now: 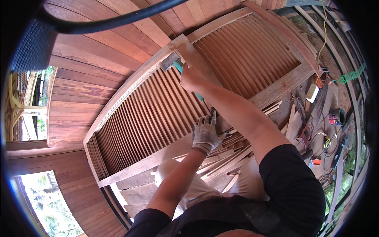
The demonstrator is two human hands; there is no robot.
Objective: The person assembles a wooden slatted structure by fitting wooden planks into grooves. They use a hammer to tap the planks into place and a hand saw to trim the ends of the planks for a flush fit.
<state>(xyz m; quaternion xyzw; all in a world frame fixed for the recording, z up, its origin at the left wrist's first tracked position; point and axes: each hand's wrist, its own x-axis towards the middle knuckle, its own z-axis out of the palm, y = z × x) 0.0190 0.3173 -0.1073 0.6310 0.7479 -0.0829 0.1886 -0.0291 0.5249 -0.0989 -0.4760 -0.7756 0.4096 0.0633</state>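
A large wooden louvered panel (147,155) lies before me, with rows of slats (146,106) in two sections split by a wide crosspiece (199,59). My right hand (191,78), bare, is closed around the teal handle of a hammer (169,62). The hammer's grey head is at the far rail, beside the joint with the crosspiece. My left hand (206,132) wears a grey work glove. It rests with fingers apart at the near rail, by the slat ends close to the crosspiece. Whether the fingertips press on a slat is unclear.
Loose wooden strips (225,158) lie between the panel and my legs. To the right are a handsaw (306,134), a can (336,117), cables and a coiled green hose (351,75). A plank wall (94,59) rises at the far left, and a dark bar crosses the upper left.
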